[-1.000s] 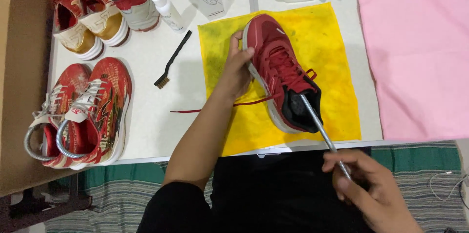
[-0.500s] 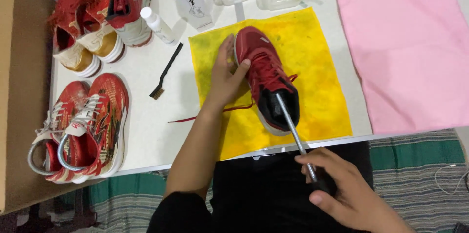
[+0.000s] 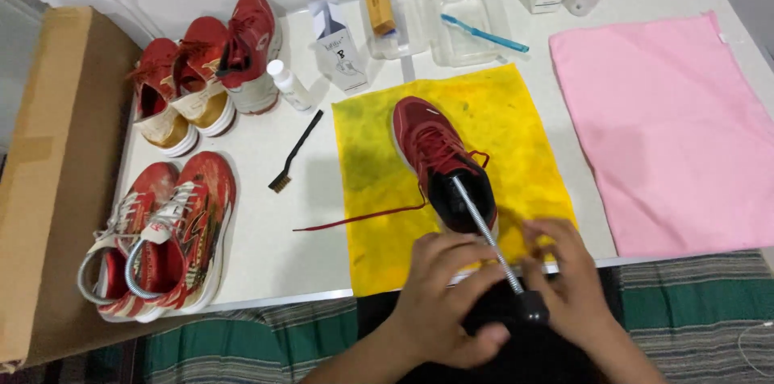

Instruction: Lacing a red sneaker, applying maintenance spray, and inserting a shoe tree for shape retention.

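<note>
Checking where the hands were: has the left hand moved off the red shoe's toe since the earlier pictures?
Yes. The left hand has left the toe of the red shoe for the heel, by the spring rod.

A dark red lace-up shoe [image 3: 439, 160] lies sole-down, toe pointing away from the hands, its heel just beyond the fingers. A metal spring shoe-tree rod [image 3: 482, 227] slants out of its black opening toward the grip, ending in a black knob [image 3: 532, 306] between both hands. One loose red lace [image 3: 359, 217] trails out left of the grip.
</note>
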